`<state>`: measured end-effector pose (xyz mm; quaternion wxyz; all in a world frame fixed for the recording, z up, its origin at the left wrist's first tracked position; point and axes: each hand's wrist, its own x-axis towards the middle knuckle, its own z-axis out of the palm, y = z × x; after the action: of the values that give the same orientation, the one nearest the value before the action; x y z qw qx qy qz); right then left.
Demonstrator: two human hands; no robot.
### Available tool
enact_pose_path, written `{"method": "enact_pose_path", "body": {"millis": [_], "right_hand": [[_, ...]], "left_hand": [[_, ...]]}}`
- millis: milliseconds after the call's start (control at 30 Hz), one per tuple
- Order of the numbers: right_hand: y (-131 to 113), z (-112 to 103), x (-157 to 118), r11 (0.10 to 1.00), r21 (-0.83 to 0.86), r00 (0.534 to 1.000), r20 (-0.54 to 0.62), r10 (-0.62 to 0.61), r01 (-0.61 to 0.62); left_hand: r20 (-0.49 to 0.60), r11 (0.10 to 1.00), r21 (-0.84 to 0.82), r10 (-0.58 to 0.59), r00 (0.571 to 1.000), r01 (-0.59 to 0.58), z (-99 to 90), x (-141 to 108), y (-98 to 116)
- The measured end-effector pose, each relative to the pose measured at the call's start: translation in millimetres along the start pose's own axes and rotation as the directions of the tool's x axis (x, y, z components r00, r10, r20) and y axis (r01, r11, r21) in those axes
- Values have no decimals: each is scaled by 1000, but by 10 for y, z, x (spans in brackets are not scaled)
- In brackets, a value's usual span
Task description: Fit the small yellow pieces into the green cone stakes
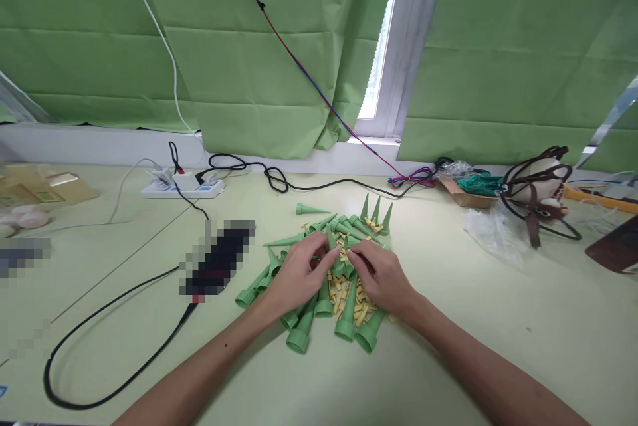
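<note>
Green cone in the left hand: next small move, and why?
I'd probably ease the right hand in to meet the cone. The left hand appears to steady it, and the right fingertips sit close beside it, above loose yellow pieces. Whether they pinch one is too small to tell.

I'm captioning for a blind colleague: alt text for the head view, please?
A person's left hand and right hand work over heaped green cones and small yellow pieces on a pale table. Behind lie a power strip and black cable, below green curtains.
</note>
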<state>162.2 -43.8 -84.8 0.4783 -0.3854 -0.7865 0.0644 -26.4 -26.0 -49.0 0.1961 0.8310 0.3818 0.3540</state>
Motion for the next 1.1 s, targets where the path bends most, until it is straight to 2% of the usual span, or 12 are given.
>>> {"method": "enact_pose_path", "body": {"millis": [233,567,800,1100], "right_hand": [[2,3,-4,1000,8,1000,15,12,-13],[-4,7,-5,999,18,999,31,38,-39],[-8,14,-6,998,20,998,37,57,-58],[-31,0,10,994,57,995,38,96,-98]], "left_hand": [[26,999,-9,-37,999,37,9,-7,0],[-12,999,39,29,1000,-28,8,-10,11],[4,999,13,33,999,-33,11,-26,19],[20,995,-8,101,995,-101,-5,-48,37]]}}
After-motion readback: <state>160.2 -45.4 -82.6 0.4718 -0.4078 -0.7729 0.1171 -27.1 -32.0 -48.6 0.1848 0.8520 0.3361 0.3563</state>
